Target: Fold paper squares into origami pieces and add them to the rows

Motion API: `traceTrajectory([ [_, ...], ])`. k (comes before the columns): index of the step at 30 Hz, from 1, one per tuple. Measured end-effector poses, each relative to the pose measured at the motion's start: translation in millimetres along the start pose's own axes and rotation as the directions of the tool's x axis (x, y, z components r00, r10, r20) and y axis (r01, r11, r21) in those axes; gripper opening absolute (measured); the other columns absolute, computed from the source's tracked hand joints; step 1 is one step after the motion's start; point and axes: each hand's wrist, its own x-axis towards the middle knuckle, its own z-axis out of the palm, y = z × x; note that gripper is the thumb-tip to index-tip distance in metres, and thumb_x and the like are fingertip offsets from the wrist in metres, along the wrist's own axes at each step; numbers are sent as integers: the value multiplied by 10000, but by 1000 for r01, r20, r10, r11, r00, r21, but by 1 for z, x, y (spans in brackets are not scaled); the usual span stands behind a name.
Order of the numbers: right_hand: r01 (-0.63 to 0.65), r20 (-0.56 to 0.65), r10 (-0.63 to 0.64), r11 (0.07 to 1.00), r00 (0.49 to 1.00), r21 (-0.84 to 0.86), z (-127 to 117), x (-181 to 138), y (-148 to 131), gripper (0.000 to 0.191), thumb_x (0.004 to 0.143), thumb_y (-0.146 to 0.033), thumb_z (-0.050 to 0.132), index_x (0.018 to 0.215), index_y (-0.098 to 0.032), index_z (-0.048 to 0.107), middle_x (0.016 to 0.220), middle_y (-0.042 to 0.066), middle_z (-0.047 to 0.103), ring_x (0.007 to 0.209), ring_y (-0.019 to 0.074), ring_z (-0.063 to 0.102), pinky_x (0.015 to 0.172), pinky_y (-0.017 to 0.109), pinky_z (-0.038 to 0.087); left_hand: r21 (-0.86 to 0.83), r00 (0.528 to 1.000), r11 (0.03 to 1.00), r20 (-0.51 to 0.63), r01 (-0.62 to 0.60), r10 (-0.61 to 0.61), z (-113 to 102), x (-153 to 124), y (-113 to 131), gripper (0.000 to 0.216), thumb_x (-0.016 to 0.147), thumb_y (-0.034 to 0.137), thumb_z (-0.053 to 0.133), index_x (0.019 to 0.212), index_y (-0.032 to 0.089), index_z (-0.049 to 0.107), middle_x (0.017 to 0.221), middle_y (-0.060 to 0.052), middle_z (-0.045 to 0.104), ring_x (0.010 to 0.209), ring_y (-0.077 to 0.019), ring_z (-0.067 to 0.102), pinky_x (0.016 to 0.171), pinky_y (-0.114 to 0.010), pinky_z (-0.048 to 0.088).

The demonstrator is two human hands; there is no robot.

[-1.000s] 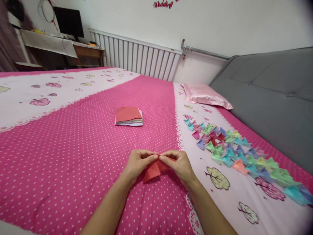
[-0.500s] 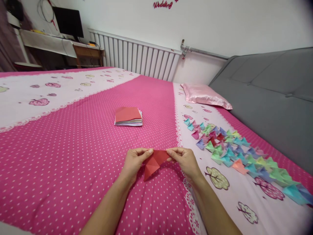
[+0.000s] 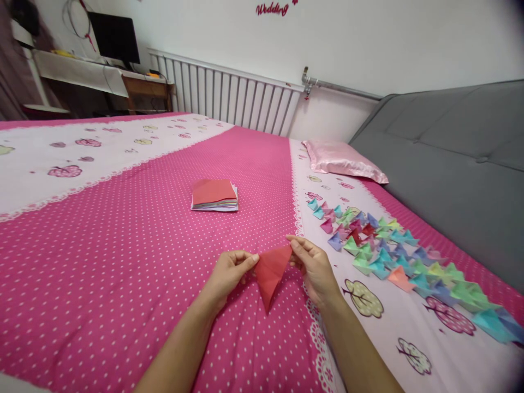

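A red paper folded into a triangle hangs point-down between my two hands, just above the pink dotted bedspread. My left hand pinches its left corner. My right hand pinches the right corner with thumb and fingers. A stack of coloured paper squares with a red sheet on top lies farther away in the middle of the bed. To the right of my hands several folded paper pieces in green, blue, pink and red lie in rows.
A pink satin pillow rests at the far right by the grey padded headboard. A white radiator runs along the back wall. A desk with a dark monitor stands at the far left.
The red paper was bunched between my fingers; now it is spread into a flat triangle with its point down. My hands have moved apart and lifted slightly.
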Motion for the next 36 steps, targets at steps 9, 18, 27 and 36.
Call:
traceTrajectory([
  [9,-14,274,15,1000,962,-5,22,-19,2,392,719,-321,667,1083,-221,562,1063,60,615,849,151,593,558,180,462,-387,991,913,49,131,-121,-7,4,0,204,657,308,708,703,122,640,642,-2,594,538,-54,484,510,-155,374],
  [18,-20,220,30,999,975,-47,26,-21,5,309,759,-341,618,1040,-221,570,1019,44,640,777,135,611,567,195,454,-386,988,909,68,155,-140,-5,4,2,228,623,327,732,684,123,649,577,8,537,554,-75,489,521,-168,390],
  [27,33,212,-30,999,977,-10,31,-21,12,362,630,-194,713,974,-201,601,979,42,667,915,193,608,811,305,466,-271,997,960,44,66,-56,-2,3,-4,323,662,405,677,554,136,534,494,49,441,435,-44,310,448,-195,241],
  [36,97,166,-70,982,984,-161,31,-23,22,349,640,-223,713,980,-209,634,983,35,661,898,196,603,804,315,470,-117,1000,993,16,26,-24,9,-2,-3,346,667,431,660,537,129,549,431,61,392,413,-46,269,436,-217,156],
])
